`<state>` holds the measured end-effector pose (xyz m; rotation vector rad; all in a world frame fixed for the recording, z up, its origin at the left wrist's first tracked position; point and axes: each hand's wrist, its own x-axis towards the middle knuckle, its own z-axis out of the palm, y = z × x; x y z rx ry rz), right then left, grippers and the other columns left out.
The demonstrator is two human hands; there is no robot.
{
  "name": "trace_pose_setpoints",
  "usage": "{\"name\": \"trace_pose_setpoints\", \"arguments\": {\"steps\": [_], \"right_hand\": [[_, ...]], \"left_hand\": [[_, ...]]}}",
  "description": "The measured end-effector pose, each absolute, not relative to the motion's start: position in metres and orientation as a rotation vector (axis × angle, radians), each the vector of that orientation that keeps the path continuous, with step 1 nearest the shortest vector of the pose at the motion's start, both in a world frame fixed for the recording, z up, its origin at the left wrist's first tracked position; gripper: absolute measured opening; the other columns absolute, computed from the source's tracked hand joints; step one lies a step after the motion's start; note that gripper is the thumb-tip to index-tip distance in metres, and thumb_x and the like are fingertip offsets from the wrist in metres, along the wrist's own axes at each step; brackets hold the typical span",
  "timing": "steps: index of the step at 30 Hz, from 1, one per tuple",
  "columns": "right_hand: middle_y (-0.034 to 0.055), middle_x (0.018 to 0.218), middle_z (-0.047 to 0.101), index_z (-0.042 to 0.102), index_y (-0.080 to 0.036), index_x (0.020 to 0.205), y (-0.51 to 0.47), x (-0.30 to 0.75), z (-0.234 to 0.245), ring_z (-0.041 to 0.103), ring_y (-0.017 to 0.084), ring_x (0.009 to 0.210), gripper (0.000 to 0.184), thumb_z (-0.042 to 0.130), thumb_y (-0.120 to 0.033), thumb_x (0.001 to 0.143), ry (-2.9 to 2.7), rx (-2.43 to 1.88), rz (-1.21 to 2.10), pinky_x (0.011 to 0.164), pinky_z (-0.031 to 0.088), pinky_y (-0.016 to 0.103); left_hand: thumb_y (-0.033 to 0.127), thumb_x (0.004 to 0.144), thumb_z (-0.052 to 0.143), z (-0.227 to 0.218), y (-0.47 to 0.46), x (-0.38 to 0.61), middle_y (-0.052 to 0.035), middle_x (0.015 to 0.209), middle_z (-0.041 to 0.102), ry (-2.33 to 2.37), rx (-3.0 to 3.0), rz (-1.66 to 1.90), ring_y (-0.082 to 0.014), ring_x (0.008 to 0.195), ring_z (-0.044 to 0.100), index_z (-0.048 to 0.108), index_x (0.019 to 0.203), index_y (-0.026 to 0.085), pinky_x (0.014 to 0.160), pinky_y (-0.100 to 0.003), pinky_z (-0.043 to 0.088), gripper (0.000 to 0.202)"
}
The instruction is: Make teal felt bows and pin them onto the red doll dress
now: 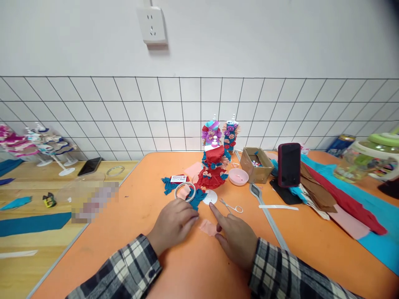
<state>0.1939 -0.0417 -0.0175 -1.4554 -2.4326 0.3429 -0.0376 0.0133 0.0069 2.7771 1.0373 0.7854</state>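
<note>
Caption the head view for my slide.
Left hand and right hand flank a peach fabric scrap on an orange tabletop near scissors.

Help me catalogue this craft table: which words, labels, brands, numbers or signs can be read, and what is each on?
None can be read.
Small white-and-maroon label: its print is too small to read.
Blue drink can: any lettering is too blurred to read.
Clear jug with a green lid: any markings are too blurred to read.
Pixelated patch at far left: anything written there is masked.
</note>
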Motion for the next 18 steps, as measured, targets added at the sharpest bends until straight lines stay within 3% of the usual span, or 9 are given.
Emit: {"name": "trace_pose_setpoints", "arguments": {"steps": [4, 9, 12, 15, 18], "right_hand": [[0.0015, 0.100, 0.067, 0.013, -0.025, 0.150, -0.046, 0.196, -0.008, 0.055, 0.023, 0.092, 0.085, 0.055, -0.019, 0.077, -2.321, -1.451, 0.539, 0.078, 0.041, 0.033], [-0.0002, 0.111, 0.066, 0.021, -0.025, 0.148, -0.039, 0.206, -0.005, 0.049, 0.020, 0.104, 0.081, 0.049, -0.007, 0.075, -2.353, -1.219, 0.635, 0.093, 0.038, 0.034], [0.0016, 0.102, 0.068, 0.029, -0.023, 0.145, -0.035, 0.209, -0.005, 0.051, 0.020, 0.099, 0.075, 0.048, -0.006, 0.075, -2.443, -1.200, 0.614, 0.091, 0.037, 0.035], [0.0025, 0.094, 0.067, 0.037, -0.024, 0.142, -0.034, 0.209, -0.002, 0.053, 0.020, 0.091, 0.067, 0.048, -0.008, 0.077, -2.488, -1.245, 0.585, 0.085, 0.037, 0.034], [0.0003, 0.091, 0.068, 0.036, -0.027, 0.142, -0.037, 0.207, 0.000, 0.054, 0.020, 0.089, 0.071, 0.050, -0.008, 0.075, -2.499, -1.257, 0.620, 0.080, 0.037, 0.032]], "left_hand": [[0.029, 0.087, 0.055, 0.008, 0.003, -0.025, -0.0083, 0.099, 0.067, 1.323, 2.736, 0.586, -0.0255, 0.095, 0.058, 0.067, 0.102, 0.022, 0.082, -0.040, 0.044, 0.020], [0.027, 0.088, 0.056, 0.011, 0.005, -0.025, -0.0035, 0.107, 0.068, 0.983, 2.714, 0.412, -0.0223, 0.103, 0.059, 0.064, 0.112, 0.028, 0.098, -0.043, 0.035, 0.025], [0.023, 0.089, 0.053, 0.010, 0.009, -0.027, -0.0035, 0.111, 0.068, 0.908, 2.666, 0.419, -0.0204, 0.105, 0.058, 0.059, 0.119, 0.027, 0.097, -0.040, 0.038, 0.031], [0.022, 0.091, 0.048, 0.005, 0.016, -0.032, -0.0048, 0.113, 0.067, 0.958, 2.675, 0.554, -0.0218, 0.110, 0.056, 0.062, 0.116, 0.026, 0.100, -0.042, 0.038, 0.029], [0.024, 0.091, 0.047, 0.003, 0.019, -0.037, -0.0080, 0.107, 0.067, 1.126, 2.659, 0.708, -0.0231, 0.105, 0.057, 0.065, 0.111, 0.023, 0.092, -0.040, 0.044, 0.027]]}}
